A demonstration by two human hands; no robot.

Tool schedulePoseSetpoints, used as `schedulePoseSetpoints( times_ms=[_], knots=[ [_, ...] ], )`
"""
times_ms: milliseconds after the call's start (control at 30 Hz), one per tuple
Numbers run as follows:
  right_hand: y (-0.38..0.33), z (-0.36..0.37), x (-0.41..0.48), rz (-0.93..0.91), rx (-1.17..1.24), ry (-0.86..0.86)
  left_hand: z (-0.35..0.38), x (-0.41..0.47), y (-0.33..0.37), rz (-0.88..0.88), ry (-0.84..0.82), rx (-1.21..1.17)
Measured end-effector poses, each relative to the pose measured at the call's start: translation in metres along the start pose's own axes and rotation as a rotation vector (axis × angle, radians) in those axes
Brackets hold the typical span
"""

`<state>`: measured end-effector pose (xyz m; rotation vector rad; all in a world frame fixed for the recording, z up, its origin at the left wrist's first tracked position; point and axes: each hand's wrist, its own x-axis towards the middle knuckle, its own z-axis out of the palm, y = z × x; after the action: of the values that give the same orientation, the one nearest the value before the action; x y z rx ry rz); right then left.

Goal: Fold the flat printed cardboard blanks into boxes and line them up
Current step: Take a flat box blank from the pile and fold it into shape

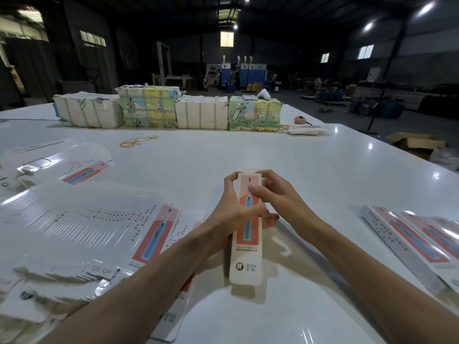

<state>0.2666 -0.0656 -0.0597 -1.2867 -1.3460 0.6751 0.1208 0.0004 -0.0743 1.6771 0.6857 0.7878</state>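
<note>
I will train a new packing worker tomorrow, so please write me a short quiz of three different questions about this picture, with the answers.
1. True or false: both the left hand and the right hand grip the long white cardboard box with the red panel and blue toothbrush print.
2. The glossy folded boxes lined up on the white table lie: A) to the person's left; B) to the person's right; C) on the floor.
3. How many wrapped paper bundles stand in the far row?
Key: 1 true; 2 B; 3 four.
</note>
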Motion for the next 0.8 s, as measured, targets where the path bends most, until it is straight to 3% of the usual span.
schedulePoseSetpoints(
  times_ms=[200,500,700,800],
  knots=[
    [0.0,-0.01,0.009,0.059,0.082,0.291,-0.002,-0.003,0.001,0.015,-0.107,-0.019],
    [-0.003,-0.016,0.009,-0.104,-0.054,0.272,0.002,-0.009,0.005,0.041,-0.196,-0.001],
    [-0.013,-0.022,0.007,0.006,0.237,0.153,0.003,-0.008,0.004,0.035,-0.175,0.01],
    [-0.013,-0.018,0.005,0.023,0.256,0.154,0.001,-0.009,0.005,0.033,-0.19,-0.028]
  ],
)
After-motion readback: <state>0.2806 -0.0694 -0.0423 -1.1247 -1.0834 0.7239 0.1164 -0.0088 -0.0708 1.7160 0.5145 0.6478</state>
